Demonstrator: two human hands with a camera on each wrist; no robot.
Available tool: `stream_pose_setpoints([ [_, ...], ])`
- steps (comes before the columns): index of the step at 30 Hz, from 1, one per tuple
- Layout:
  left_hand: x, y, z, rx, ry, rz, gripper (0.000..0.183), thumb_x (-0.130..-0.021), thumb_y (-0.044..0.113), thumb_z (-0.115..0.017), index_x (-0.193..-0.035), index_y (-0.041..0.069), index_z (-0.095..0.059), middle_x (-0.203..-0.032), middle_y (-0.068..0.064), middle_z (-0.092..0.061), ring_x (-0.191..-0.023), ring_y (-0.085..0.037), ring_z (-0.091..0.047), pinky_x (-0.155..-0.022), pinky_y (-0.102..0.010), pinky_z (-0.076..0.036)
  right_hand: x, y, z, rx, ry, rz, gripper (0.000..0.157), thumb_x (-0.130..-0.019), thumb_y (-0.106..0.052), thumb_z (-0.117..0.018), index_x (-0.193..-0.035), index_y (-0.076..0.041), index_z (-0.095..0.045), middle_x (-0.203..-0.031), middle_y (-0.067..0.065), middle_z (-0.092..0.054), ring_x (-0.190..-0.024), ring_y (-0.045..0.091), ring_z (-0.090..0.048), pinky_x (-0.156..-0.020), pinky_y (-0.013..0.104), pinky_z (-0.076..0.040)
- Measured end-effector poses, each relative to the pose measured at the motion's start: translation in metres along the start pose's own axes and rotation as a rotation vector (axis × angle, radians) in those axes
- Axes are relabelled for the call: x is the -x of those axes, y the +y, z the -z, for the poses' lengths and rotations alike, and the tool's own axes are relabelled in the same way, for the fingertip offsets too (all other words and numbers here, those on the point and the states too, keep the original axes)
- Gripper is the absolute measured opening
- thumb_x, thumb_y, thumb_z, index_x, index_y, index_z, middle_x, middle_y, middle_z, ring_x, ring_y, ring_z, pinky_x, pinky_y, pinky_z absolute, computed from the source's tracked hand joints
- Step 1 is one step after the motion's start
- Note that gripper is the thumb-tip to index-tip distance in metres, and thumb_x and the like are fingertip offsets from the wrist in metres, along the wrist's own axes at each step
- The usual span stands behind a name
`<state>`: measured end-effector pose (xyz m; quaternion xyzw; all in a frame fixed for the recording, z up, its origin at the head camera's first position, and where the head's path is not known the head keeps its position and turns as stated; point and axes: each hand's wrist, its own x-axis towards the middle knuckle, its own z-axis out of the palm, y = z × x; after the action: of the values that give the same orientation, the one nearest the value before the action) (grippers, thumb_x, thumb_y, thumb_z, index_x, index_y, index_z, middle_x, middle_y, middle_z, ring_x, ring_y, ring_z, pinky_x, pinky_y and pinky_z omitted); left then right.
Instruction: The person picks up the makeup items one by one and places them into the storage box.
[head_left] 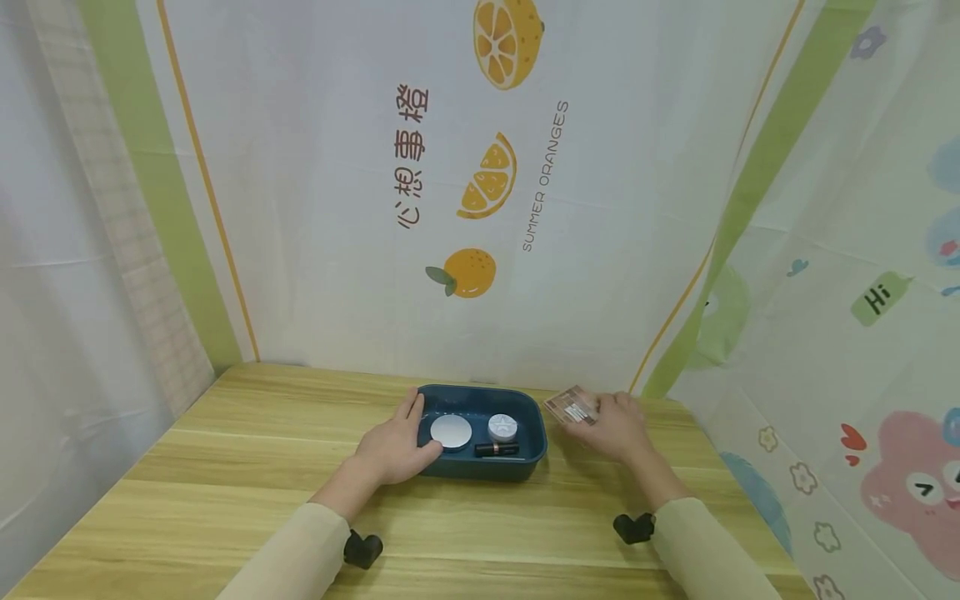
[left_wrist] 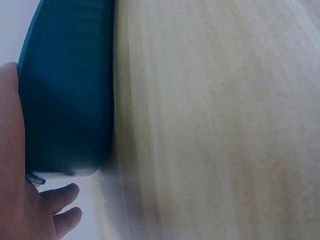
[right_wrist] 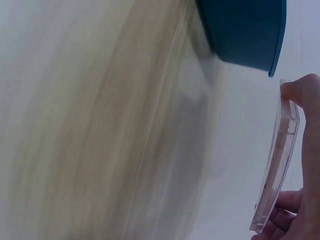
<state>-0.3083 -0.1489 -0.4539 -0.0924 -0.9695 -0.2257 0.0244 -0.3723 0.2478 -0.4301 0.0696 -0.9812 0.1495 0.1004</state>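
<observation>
A dark blue rectangular bin (head_left: pixel 480 469) stands on the table. My left hand (head_left: pixel 392 448) rests against its left end, fingers stretched along the side and thumb over the front rim. Inside lie a white round disc (head_left: pixel 452 432), a smaller round white case (head_left: pixel 502 427) with a star-like relief, and a black lipstick tube (head_left: pixel 497 450). Just right of the bin, my right hand (head_left: pixel 617 427) pinches a flat clear makeup palette (head_left: pixel 572 407) by its edges. In the right wrist view, the palette (right_wrist: pixel 277 160) is tilted and held above the table, apart from the bin.
The wood-grain table (head_left: pixel 225 492) spreads out around the bin. Behind it hangs a white curtain (head_left: pixel 337 275) printed with oranges, close to the table's back edge. A patterned curtain (head_left: pixel 817 392) borders the right side.
</observation>
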Motion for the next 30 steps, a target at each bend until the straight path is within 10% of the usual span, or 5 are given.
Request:
stream_pose_setpoints([
  [13, -0.002, -0.001, -0.002, 0.023, -0.008, 0.011, 0.1, -0.095, 0.052, -0.058, -0.175, 0.002, -0.024, -0.186, -0.014, -0.014, -0.064, -0.022, -0.058, -0.051, -0.035, -0.033, 0.001, -0.026, 0.003, -0.004, 0.031, 0.043, 0.092, -0.082, -0.063, -0.078, -0.14, 0.007, -0.063, -0.125, 0.023, -0.062, -0.117, 0.039, -0.052, -0.104, 0.059, -0.043],
  [30, 0.0, -0.001, 0.0, -0.004, 0.003, -0.004, 0.099, -0.095, 0.052, -0.057, -0.173, 0.0, -0.026, -0.185, -0.017, -0.017, -0.098, -0.033, -0.075, -0.054, -0.035, -0.041, 0.001, -0.051, -0.004, -0.006, 0.01, 0.107, 0.094, -0.077, -0.059, -0.078, -0.146, 0.002, -0.063, -0.131, 0.019, -0.062, -0.12, 0.035, -0.052, -0.107, 0.058, -0.043],
])
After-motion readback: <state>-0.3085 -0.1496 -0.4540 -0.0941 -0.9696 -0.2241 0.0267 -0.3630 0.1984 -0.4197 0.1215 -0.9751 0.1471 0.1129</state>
